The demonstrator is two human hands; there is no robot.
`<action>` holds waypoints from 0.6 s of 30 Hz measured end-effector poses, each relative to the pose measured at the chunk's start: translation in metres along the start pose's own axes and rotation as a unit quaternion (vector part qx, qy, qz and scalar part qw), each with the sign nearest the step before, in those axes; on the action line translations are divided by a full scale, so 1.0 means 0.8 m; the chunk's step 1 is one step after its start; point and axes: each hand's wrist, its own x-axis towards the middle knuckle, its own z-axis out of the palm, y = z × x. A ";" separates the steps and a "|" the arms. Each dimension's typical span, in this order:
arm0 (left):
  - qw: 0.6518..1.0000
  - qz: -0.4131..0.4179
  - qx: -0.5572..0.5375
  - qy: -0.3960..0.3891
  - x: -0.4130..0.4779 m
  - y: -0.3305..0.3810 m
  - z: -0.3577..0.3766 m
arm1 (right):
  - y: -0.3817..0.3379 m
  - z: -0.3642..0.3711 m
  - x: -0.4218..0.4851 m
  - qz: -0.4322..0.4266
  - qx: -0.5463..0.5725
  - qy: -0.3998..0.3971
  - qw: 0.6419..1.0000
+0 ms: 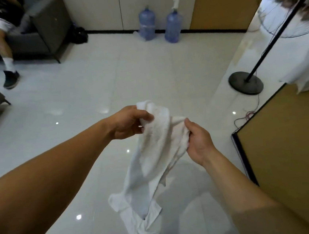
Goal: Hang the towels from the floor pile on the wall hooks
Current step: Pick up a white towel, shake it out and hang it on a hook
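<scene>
A white towel (158, 145) hangs in front of me, held up by both hands. My left hand (127, 122) grips its upper left corner, thumb curled over the cloth. My right hand (198, 140) pinches the bunched right edge a little lower. The towel's lower end drapes down toward another white towel (140, 227) lying crumpled on the pale tiled floor near my feet. A further white towel (304, 66) hangs at the right against the wall; its hook is not visible.
A black stand with a round base (246, 82) and a fan stand at the right, with loose cables on the floor. Two blue water bottles (173, 27) lean by the far wall. A person sits on a grey sofa (45, 33) at the upper left.
</scene>
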 end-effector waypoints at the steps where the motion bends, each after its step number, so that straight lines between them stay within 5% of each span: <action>1: 1.000 0.000 0.015 0.011 -0.001 0.012 0.010 | -0.018 -0.011 -0.009 -0.019 0.012 0.016 1.000; 10: 0.981 0.098 0.153 0.069 -0.006 0.080 0.086 | -0.112 -0.087 -0.122 -0.145 -0.010 0.126 0.981; 16: 0.974 0.069 0.129 -0.176 -0.032 0.135 0.130 | -0.187 -0.112 -0.210 -0.273 0.066 0.150 0.948; 18: 0.954 0.074 0.146 -0.252 -0.040 0.147 0.145 | -0.183 -0.116 -0.235 -0.272 -0.018 0.198 0.941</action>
